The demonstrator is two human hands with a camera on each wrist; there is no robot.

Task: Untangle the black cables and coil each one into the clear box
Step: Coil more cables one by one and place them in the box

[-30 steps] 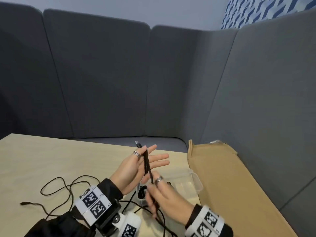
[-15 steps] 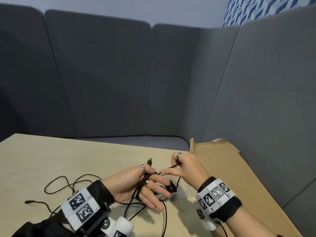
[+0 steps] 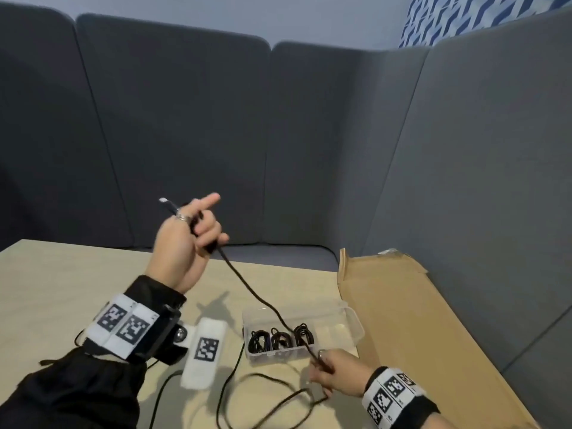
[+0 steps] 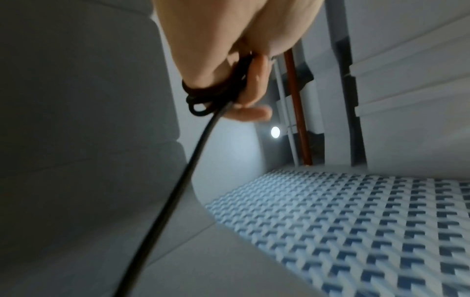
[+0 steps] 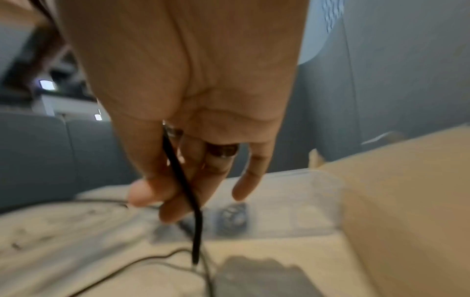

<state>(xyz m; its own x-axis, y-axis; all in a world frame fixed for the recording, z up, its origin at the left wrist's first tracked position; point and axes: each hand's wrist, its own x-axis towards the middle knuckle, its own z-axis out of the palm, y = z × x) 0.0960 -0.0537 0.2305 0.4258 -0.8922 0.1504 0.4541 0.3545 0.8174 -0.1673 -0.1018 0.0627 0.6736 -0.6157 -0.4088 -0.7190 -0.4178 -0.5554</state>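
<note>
While raised above the counter: left hand (image 3: 185, 239) clenches thin black cable (image 3: 253, 292) wound round its fingers.
Right hand (image 3: 335, 371): pinches cable's lower stretch beside clear plastic box (image 3: 349, 320).
Box: three black coils.

Tall dark grey upholstered booth panels (image 3: 173, 125) are enclosing the pale wooden counter (image 3: 62, 283) on three sides. A blue-and-white patterned wall (image 3: 464, 17) is showing above them, and a round ceiling light (image 4: 275, 132) is glowing overhead.
</note>
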